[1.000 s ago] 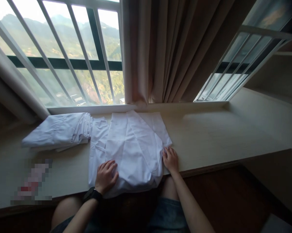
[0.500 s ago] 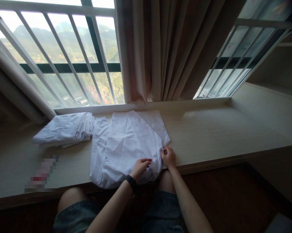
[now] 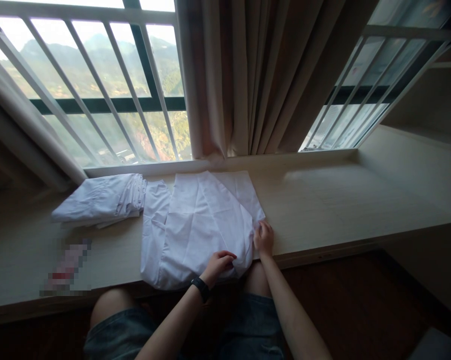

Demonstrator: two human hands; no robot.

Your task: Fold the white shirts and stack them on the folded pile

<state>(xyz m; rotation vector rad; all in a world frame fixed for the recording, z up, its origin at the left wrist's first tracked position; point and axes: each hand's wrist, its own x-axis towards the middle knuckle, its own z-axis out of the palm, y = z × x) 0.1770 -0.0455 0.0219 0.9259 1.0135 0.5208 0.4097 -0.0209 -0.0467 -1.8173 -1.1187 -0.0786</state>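
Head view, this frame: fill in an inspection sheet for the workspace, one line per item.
Surface: pale wooden window ledge, bare to the right of the cloth.
Job's things: white garment spread flat, its near edge at the ledge's front lip.
Clutter: folded white stack to the left of it; a blurred-out patch near the front edge, contents not readable.
Hands: left hand pinching the garment's near edge, dark band on its wrist; right hand gripping the garment's right edge.
Cables: nothing seen.
Surroundings: barred window, drawn curtain, dark floor below.
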